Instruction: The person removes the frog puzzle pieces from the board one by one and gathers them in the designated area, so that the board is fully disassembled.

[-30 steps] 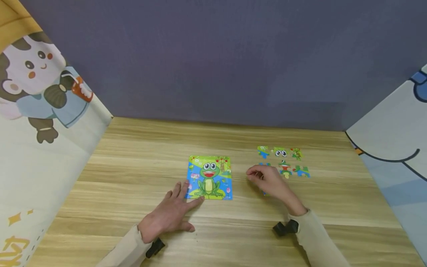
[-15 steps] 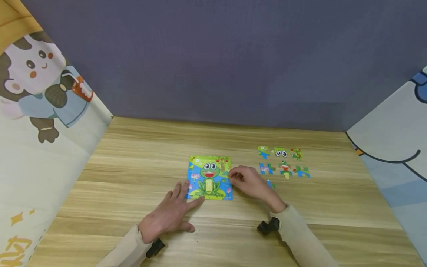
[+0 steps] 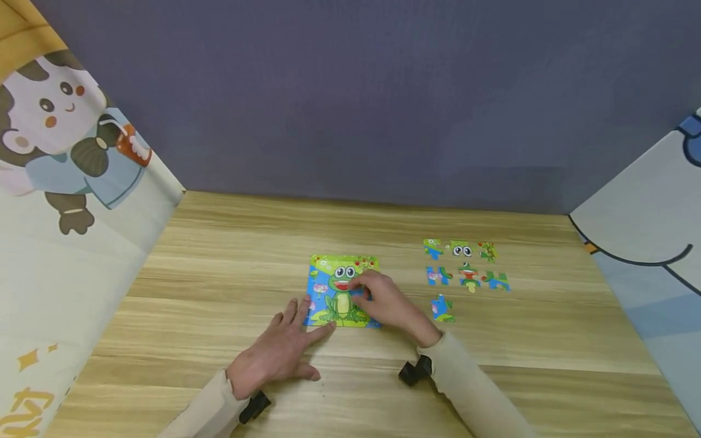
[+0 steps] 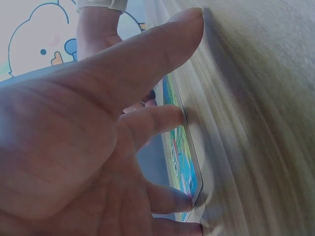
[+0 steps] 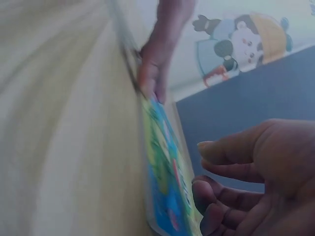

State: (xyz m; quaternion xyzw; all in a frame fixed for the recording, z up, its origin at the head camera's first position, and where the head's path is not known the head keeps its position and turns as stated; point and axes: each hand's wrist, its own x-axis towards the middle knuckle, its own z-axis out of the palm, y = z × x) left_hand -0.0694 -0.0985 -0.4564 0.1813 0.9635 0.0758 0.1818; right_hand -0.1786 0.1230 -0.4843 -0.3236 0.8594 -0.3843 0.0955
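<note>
A square frog picture puzzle [image 3: 342, 304] lies flat on the wooden table in the head view. My left hand [image 3: 282, 350] is spread with straight fingers, its fingertips resting at the puzzle's lower left edge and holding nothing. Over the puzzle's right side hovers my right hand [image 3: 386, 299], its fingers loosely bent. The right wrist view shows a gap between its thumb and fingers, with no piece visible there. To the right lie several loose jigsaw pieces in rows, among them one with the frog's eyes [image 3: 460, 250] and a blue and green one [image 3: 442, 308] at the bottom.
The wooden table [image 3: 219, 243] runs back to a dark grey-blue wall panel [image 3: 361, 103]. Cartoon-printed panels stand at the left and right sides. A black device [image 3: 416, 370] sits at the right wrist, and another [image 3: 254, 407] at the left.
My right hand has moved left from the loose pieces to over the puzzle. That uncovers the lower loose piece, which lies still on the table. My left hand has stayed put.
</note>
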